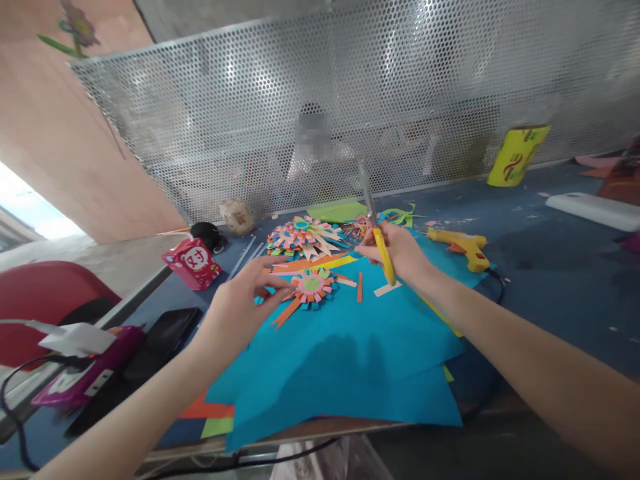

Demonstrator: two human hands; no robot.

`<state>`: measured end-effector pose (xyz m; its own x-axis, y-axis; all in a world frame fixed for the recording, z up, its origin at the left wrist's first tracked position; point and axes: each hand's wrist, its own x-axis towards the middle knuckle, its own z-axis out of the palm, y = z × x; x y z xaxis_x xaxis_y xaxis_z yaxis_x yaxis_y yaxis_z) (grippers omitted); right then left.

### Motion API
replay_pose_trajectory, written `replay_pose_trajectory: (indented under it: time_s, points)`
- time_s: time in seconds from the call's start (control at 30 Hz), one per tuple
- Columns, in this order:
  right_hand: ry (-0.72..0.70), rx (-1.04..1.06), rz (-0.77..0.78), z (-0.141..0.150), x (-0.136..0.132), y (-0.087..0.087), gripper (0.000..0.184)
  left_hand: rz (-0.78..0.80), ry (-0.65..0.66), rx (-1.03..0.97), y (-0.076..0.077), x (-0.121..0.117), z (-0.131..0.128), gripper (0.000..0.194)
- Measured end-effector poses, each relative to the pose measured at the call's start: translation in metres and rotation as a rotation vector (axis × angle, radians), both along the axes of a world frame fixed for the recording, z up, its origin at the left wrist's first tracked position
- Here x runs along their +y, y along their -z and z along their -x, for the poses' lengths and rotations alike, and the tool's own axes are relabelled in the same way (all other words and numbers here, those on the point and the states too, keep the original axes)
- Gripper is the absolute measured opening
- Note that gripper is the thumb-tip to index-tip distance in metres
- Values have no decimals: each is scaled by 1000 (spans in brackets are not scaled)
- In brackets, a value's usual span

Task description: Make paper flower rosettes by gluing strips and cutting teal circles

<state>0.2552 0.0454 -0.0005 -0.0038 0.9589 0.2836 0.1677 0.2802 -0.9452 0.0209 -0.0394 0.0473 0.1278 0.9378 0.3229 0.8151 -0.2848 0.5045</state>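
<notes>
My right hand [400, 252] is closed round a pair of scissors by their yellow handle [384, 257], with the metal blades [368, 193] pointing up and away. My left hand [245, 297] pinches the left edge of a paper rosette [313, 285]. It has a pale green centre, pink and blue looped petals and orange strip tails [287, 312]. Beneath lie large blue paper sheets [340, 360]. An orange strip [360, 287] and a cream strip [387, 289] rest on the blue paper between my hands. Behind the rosette is a pile of finished-looking paper rosettes [303, 237].
A yellow glue gun [463, 247] lies to the right, its cord trailing. On the left are a red box [191, 263], a dark phone [163, 340] and a purple power strip [75, 380]. A perforated metal screen [210, 120] borders the back; a person sits beyond it.
</notes>
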Motion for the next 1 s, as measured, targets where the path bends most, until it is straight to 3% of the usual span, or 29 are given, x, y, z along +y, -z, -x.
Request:
replay_pose_trajectory:
  time_s: [0.1,0.23,0.4,0.53,0.63,0.77,0.87,1.0]
  points:
    - [137,135,-46,-9,5,-5,32,21,141,-96,-6,29,-21,36]
    - [350,263,-128,-26,16,-6,31,68,342,-137,10,88,-66,35]
    - [483,298,-141,-43,31,0,28,25,363,-144,30,166,-135,33]
    - [466,229,-106,-49,36,6,28,26,359,-128,38,201,-169,30]
    - [429,147,-78,-49,35,7,26,29,366,-89,42,206,-172,30]
    - [371,81,-38,-44,34,8,27,-10,361,-53,41,197,-153,41]
    - [292,76,-9,-39,32,9,28,-10,366,-9,38,182,-131,30]
    - [219,81,18,-33,29,10,30,-1,393,93,36,145,-103,32]
